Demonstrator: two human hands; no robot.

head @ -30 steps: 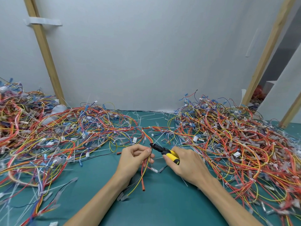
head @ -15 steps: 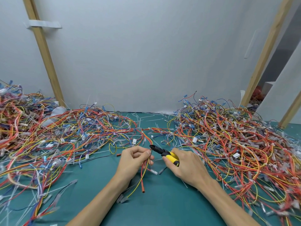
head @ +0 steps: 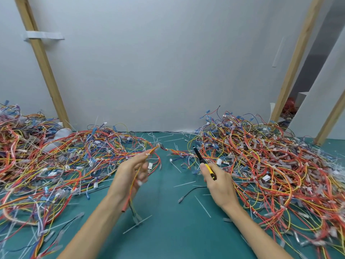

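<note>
Left of the cutters [head: 202, 161] gripped in the right hand [head: 219, 183], the left hand [head: 128, 174] pinched the wire bundle [head: 130, 189], which, I judged, wanted holding taut and steady before any snip.

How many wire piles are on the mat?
2: left pile lies on the mat beside the left hand; right pile lies beyond the right hand. Both run out of frame, so more may be hidden.
</note>
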